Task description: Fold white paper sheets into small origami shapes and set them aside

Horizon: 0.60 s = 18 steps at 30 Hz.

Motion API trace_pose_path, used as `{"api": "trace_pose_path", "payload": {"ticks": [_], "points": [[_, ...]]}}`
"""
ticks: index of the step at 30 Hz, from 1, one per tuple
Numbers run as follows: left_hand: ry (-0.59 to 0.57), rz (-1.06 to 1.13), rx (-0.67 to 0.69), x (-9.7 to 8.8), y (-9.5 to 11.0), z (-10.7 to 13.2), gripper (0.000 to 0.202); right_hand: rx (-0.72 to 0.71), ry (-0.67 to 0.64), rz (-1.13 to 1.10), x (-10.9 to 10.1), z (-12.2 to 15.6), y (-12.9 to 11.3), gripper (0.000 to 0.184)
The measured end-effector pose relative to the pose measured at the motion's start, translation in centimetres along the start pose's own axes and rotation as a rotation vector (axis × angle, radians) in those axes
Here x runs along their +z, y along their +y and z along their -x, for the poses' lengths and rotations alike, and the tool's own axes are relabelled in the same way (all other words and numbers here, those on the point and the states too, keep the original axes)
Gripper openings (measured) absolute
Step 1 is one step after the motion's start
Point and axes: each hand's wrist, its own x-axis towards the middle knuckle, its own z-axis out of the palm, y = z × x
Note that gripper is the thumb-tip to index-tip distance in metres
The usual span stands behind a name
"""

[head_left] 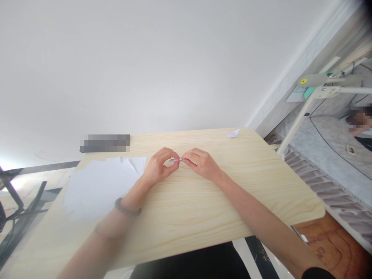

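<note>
My left hand (158, 166) and right hand (202, 164), thumbs and fingertips closed in a pinch, hold a small folded paper (174, 160) between them over the pale table (197, 213) — work, I judge, for even pressure and lined-up edges — white sheets (95, 184) lying to the left.

the paper piece (174, 160), partly hidden by the left hand (161, 164) and the right hand (202, 162), is too small to tell its folds. the left forearm (109, 228), blurred, covers part of the paper pile (95, 186), whose near edge is hazy. a dark object (104, 143) is pixelated past telling. the view's right edge cuts off a person (359, 126), head blurred.
</note>
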Motion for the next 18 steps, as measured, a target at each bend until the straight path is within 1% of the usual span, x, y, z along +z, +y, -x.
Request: {"api": "trace_pose_path", "payload": {"ticks": [5, 9, 14, 18], "points": [[-0.031, -0.009, 0.026, -0.05, -0.13, 0.05, 0.010, -0.022, -0.023, 0.087, 0.11, 0.03, -0.12, 0.015], [-0.061, -0.023, 0.036, -0.08, -0.20, 0.08, 0.009, -0.048, -0.059, 0.108, 0.04, -0.08, -0.22, 0.016], [-0.043, -0.041, 0.029, -0.22, -0.11, 0.06, 0.007, -0.068, -0.077, 0.074, -0.15, -0.23, -0.11, 0.018], [-0.021, -0.045, 0.001, -0.55, -0.11, 0.05, 0.006, -0.012, -0.065, 0.029, -0.55, 0.01, 0.32, 0.017]]}}
